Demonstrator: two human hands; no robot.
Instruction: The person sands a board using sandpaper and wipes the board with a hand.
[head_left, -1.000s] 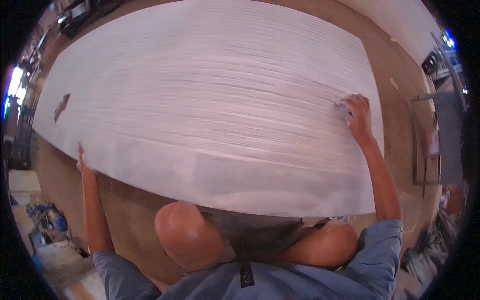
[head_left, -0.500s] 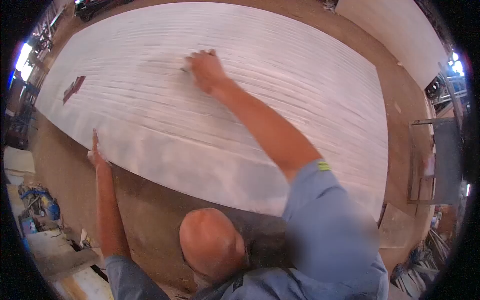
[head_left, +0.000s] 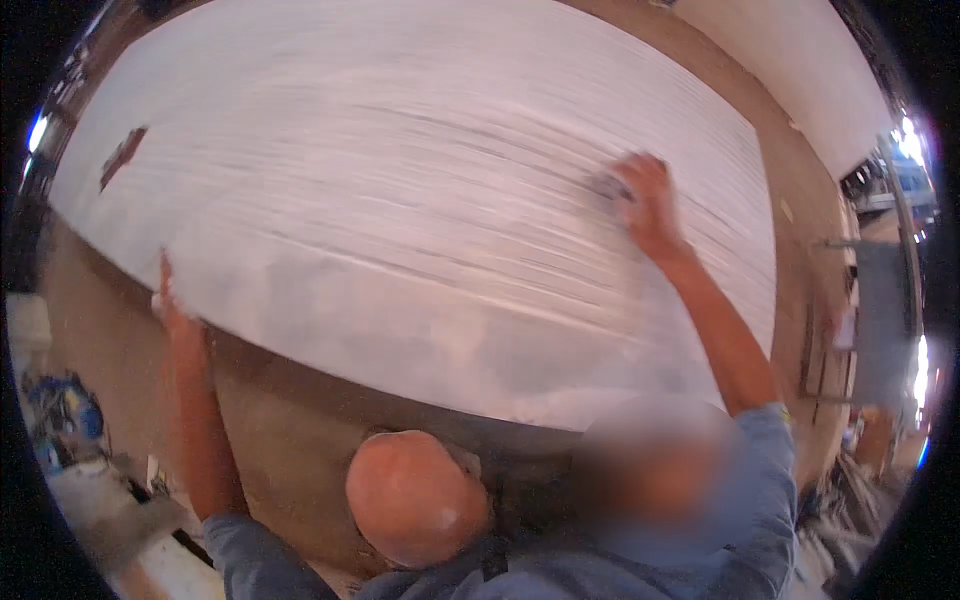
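A large whitish panel with long streaks and ridges across it spreads out before me. Toward its right side, my right hand is curled round a small greyish object, blurred by motion, that rests against the surface. My left hand is at the panel's near left edge, fingers stretched out and holding nothing. Farther up on the left part of the panel lies a dark reddish piece.
Brown floor surrounds the panel. Tools and blue items lie at the lower left. A grey board on a frame stands at the right, above piled scraps. A pale sheet is at the upper right.
My right hand swept from the right side of the panel to its upper left middle, then back rightward with the small object. My left hand stayed at the near left edge.
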